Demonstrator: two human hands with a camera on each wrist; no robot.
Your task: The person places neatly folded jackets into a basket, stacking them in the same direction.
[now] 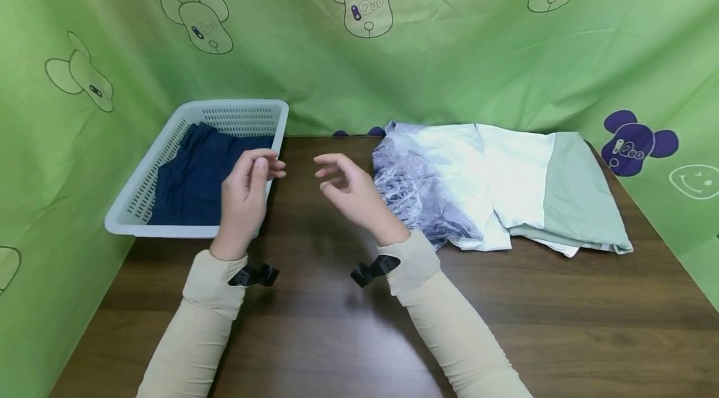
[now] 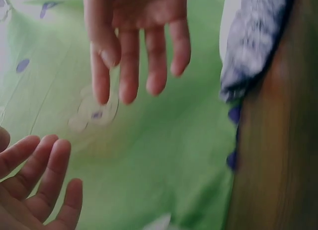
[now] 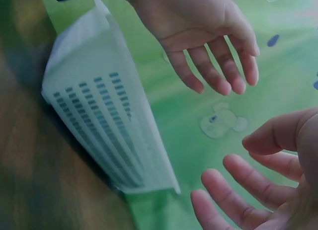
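Head view: our left grip [image 1: 241, 201] released by the basket [image 1: 168, 231], blue cloth [image 1: 193, 183] lying inside, our right grip [image 1: 359, 195] released near a pale folded pile [image 1: 485, 186] on the worktop [image 1: 314, 335], left wrist view: grips apart before green curtain [image 2: 174, 140], right wrist view: basket left of both grips.
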